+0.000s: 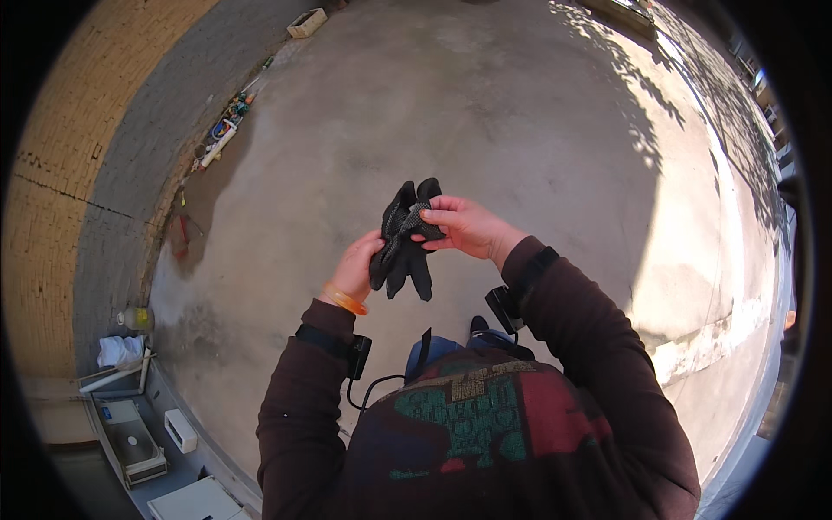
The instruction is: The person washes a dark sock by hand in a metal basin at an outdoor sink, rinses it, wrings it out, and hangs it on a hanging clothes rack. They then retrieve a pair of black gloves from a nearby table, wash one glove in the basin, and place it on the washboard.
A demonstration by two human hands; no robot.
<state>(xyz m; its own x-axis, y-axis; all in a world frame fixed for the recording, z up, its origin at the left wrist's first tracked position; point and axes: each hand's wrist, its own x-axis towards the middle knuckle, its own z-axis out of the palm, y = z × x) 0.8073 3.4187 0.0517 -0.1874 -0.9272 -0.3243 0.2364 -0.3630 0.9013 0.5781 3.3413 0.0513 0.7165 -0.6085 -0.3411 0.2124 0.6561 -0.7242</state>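
Observation:
Black work gloves point(407, 237) with a dotted grip texture are bunched together in front of me, held above the concrete floor. My left hand point(357, 263), with an orange bangle point(346, 299) at the wrist, grips their left side. My right hand point(465, 226) pinches the upper right part between thumb and fingers. Some glove fingers point up and others hang down. Whether there is one glove or a pair is hard to tell from the folds.
The concrete floor point(494, 117) meets a brick wall point(123, 130) at left, with a pile of small items point(227, 127) along its foot. A plastic jug point(138, 318), a white bag point(121, 351) and a white box point(181, 430) are at lower left. A planter point(307, 23) stands far ahead.

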